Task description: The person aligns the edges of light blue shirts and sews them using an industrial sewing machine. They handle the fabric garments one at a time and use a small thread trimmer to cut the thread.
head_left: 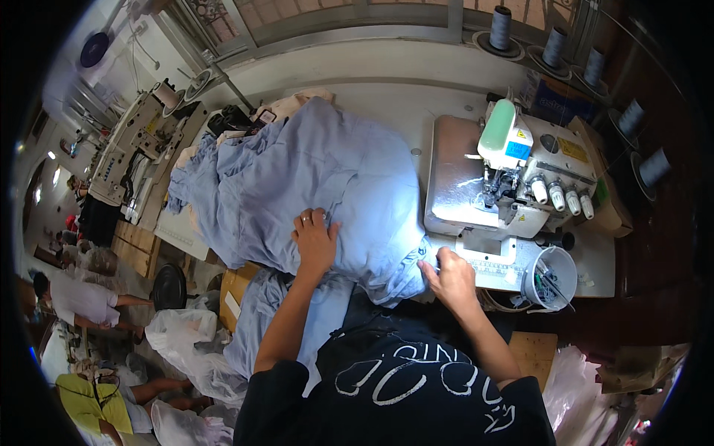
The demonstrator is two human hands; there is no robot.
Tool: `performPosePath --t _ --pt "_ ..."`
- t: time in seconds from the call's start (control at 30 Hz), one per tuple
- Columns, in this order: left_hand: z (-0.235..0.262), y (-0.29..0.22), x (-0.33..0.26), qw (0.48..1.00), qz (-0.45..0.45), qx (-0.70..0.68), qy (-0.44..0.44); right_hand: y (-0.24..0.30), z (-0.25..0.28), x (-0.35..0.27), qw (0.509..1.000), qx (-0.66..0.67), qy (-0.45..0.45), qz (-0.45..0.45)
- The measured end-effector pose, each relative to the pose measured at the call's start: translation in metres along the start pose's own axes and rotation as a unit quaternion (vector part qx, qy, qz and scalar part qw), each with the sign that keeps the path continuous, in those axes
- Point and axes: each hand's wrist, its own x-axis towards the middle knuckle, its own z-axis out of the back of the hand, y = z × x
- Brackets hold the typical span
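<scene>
A large bunched heap of light blue fabric covers the middle of the sewing table. My left hand lies on its near side, fingers apart and slightly bent, pressing on the cloth. At the heap's right corner, my right hand has its fingers curled, with the thumb against the cloth edge; the fingertips partly hide the grip. Just beyond that hand stands an overlock sewing machine with a lit needle area and a green-topped part. More of the blue fabric hangs off the table's near edge.
A clear tub of small tools sits right of my right hand. Thread cones stand along the back right. Another sewing machine is at the left. Plastic bags and other people are at the lower left.
</scene>
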Motion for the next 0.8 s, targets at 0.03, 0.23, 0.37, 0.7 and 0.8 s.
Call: performPosePath --t 0.03,0.23,0.37,0.7,0.8 --pt "-0.004 0.002 0.005 1.0 0.008 -0.009 -0.007 0.002 -0.003 0.002 1.0 0.016 0.021 0.001" --pt "0.012 0.028 0.056 0.976 0.033 -0.122 -0.179 -0.027 0.04 -0.02 0.956 0.226 -0.177 -0.06" --pt "0.02 0.033 0.07 0.976 0.037 -0.095 -0.194 -0.043 0.08 -0.059 0.957 0.189 -0.197 -0.095" --pt "0.007 0.019 0.042 0.993 -0.039 0.061 -0.093 -0.062 0.056 -0.095 0.959 0.225 0.005 -0.17" --pt "0.031 0.007 0.019 0.982 -0.095 -0.157 0.054 -0.052 0.064 -0.094 0.804 0.503 0.035 -0.316"
